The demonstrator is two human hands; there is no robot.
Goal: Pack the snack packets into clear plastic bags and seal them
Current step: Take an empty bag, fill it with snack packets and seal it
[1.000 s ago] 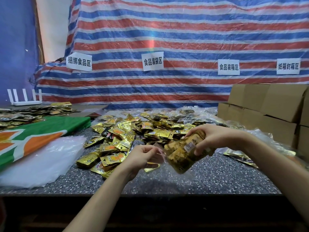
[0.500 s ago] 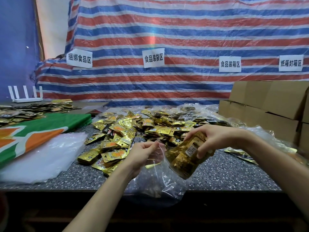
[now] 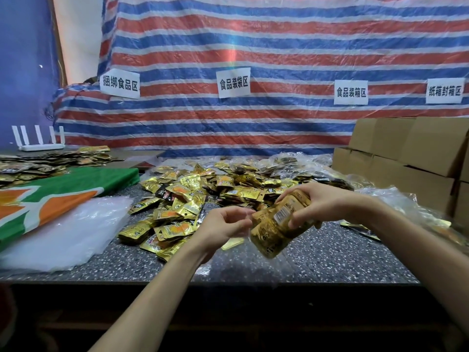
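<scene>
— Striped red, white and blue tarpaulin (image 3: 253,47) at the back, speckled dark tabletop (image 3: 330,260) in front. What do the hands have?

— The right hand (image 3: 327,207) grips a stack of gold snack packets (image 3: 274,232). The fingers curl over its upper end and the thumb presses beside the barcode. The stack tilts down to the left, held above the tabletop.

— And the other one?

— The left hand (image 3: 223,229) sits just beside the stack, palm up. Its thumb and fingertips pinch the film of a clear plastic bag (image 3: 243,265), which shows only faintly below both hands. I cannot tell whether the stack's lower end is inside the bag.

— What lies around them?

— Just behind the hands, a heap of loose packets (image 3: 203,196) spreads across the tabletop. Beyond it, filled bags (image 3: 279,166) lie near the tarpaulin.

— Further out?

— On the left, a flat pile of empty clear bags (image 3: 66,235) rests against a green, orange and white sheet (image 3: 50,196). Past that are more packets (image 3: 38,166) and a white router (image 3: 38,143) with upright antennas. Stacked cardboard boxes (image 3: 406,158) stand on the right. Four white paper signs (image 3: 234,82) with Chinese characters hang on the tarpaulin.
</scene>
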